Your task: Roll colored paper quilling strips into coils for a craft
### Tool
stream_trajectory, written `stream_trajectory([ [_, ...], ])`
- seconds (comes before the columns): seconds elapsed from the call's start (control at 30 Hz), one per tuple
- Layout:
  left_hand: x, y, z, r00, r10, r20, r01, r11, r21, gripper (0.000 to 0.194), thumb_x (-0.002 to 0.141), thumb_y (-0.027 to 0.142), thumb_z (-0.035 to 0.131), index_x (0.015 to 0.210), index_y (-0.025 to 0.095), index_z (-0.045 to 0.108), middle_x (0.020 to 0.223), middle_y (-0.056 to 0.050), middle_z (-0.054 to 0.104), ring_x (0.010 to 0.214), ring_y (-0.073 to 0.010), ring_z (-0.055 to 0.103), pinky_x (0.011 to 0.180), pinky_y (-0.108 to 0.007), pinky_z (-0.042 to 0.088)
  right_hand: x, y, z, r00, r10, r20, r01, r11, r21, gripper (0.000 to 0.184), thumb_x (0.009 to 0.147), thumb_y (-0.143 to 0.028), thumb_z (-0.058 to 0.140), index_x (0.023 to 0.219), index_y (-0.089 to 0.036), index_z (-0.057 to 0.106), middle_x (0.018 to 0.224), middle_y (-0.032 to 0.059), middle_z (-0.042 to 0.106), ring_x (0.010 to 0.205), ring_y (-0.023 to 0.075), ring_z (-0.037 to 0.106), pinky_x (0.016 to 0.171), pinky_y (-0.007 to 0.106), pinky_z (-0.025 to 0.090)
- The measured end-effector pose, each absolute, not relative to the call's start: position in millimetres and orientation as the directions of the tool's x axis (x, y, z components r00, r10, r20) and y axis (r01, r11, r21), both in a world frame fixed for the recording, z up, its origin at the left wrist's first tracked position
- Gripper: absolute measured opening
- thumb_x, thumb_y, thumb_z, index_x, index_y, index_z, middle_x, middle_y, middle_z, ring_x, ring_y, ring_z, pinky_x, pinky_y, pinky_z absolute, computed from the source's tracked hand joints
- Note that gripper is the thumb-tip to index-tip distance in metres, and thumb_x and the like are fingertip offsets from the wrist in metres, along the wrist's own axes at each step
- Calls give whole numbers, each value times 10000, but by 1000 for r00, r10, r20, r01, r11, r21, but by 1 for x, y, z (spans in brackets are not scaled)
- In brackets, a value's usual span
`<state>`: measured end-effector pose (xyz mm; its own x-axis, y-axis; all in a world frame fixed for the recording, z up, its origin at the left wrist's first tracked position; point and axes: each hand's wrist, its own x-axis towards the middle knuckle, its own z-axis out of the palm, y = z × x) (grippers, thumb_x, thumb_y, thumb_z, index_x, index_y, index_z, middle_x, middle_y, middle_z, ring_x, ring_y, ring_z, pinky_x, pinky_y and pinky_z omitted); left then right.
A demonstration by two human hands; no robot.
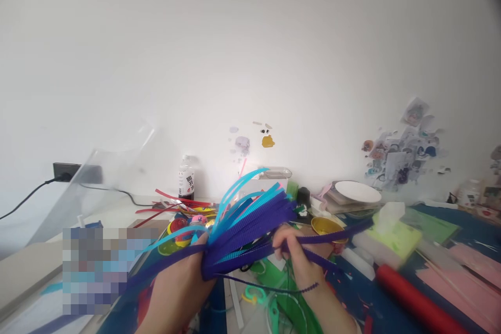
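A thick bundle of ribbed purple strips (pixel 250 222) with bright blue strips (pixel 242 188) among them fans up to the right in front of me. My left hand (pixel 186 276) is closed around its lower left end, and long purple and blue strips trail away to the left. Beside the bundle's right side, my right hand (pixel 299 258) pinches purple strips (pixel 336 235) whose ends stick out to the right. One thin purple strip (pixel 270 287) hangs in a curve below, between my hands. Green-handled scissors (pixel 272 313) lie beneath.
Behind the hands stand a dark-filled bottle (pixel 186 177), red strips (pixel 164 203) and a gold bowl (pixel 326 225). To the right are a white plate (pixel 358 191), a tissue pack (pixel 395 237), a red roll (pixel 418 295) and pink sheets (pixel 462 282). A clear plastic sheet (pixel 94 182) leans left.
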<state>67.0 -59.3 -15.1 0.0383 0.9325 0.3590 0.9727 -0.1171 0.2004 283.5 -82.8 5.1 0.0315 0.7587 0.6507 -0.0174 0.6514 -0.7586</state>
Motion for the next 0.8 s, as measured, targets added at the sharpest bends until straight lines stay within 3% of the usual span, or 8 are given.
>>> stream_trajectory([
  [0.13,65,-59,-11,21,924,382,973,-107,203,511,746,337,414,1236,194,439,921,-97,704,866,-303,640,643,-327,455,303,-72,1,183,702,688,-37,704,-709,322,842,-463,460,752,-206,632,854,40,602,702,157,540,628,275,439],
  [0.3,61,-60,-8,-15,928,373,975,-69,211,514,754,343,402,1239,174,431,826,-88,705,808,-289,650,621,-313,441,327,-61,5,479,682,552,-280,715,-640,285,798,-496,503,762,-227,590,750,-11,612,608,127,546,589,268,456],
  [0.47,60,-61,-3,-40,934,355,972,-46,230,508,750,329,390,1228,163,438,758,-73,698,756,-286,652,600,-313,431,354,-52,9,640,671,375,-442,720,-535,224,764,-429,568,727,-208,555,665,-39,603,523,93,540,496,220,440],
  [0.67,44,-62,7,-146,896,420,964,33,263,404,731,322,414,1092,172,516,769,-84,675,746,-297,641,561,-302,420,372,-34,-3,573,786,232,-688,615,-385,193,734,-308,616,663,-184,486,549,-76,534,415,41,468,408,149,417],
  [0.8,28,-76,27,-346,792,503,888,104,447,355,757,432,427,989,182,525,719,-66,645,693,-276,630,530,-282,425,369,-33,-5,524,834,174,-760,550,-346,188,771,-290,570,653,-185,468,493,-80,508,389,43,458,380,136,414],
])
